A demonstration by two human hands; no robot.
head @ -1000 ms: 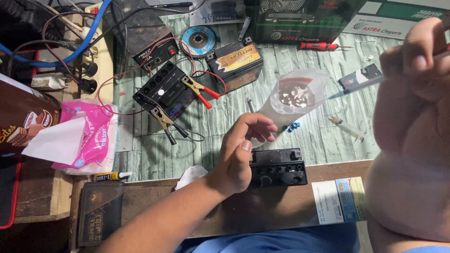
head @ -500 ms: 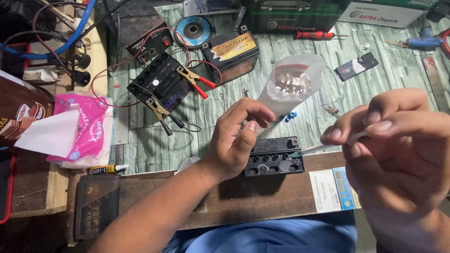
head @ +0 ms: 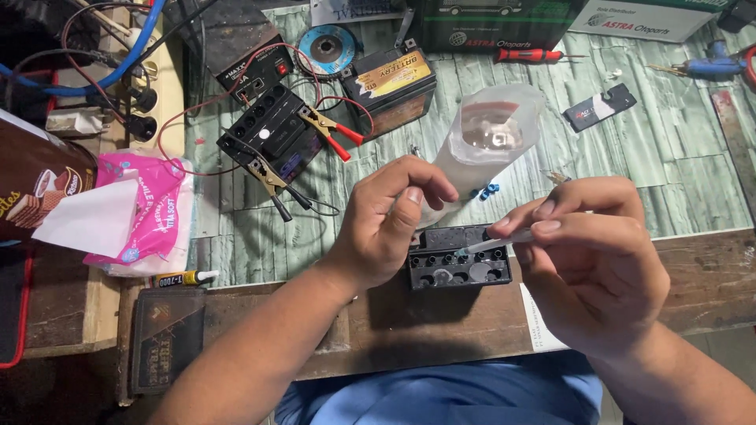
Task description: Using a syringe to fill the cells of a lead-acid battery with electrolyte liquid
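Broadly, by size: tabletop (head: 677, 157), pale green wood-grain sheet with a bare wooden strip along its 6 o'clock edge.

Green carton (head: 496, 24) at 12 o'clock, against the far edge; a white box (head: 646, 17) lies at its 3 o'clock side.

Left hand (head: 390, 224), near centre, fingers curled inward with thumb close to forefinger; it rests at the 9 o'clock end of the small black battery, and whether it pinches anything I cannot tell.

Right hand (head: 587, 264), at 4 o'clock from centre, thumb and fingers pinched shut on a thin clear syringe (head: 496, 242), whose tip points toward 9 o'clock over the small black battery's open cells.

Pink tissue pack (head: 138, 216) at 9 o'clock, a white tissue pulled out.

Black open-cell battery with clamps (head: 264, 130) at 11 o'clock, red and black clips and wires attached.

Orange-labelled battery (head: 391, 83) just at its 3 o'clock side.

Clear plastic bottle (head: 484, 145), lying tilted, at 12 o'clock from the hands.

Small black battery (head: 461, 264), at the tabletop's near edge, between the two hands, filler holes uncovered.

Grinding disc (head: 327, 47), red-handled screwdriver (head: 531, 55), blue glue gun (head: 713, 63), and glue tube (head: 185, 278).
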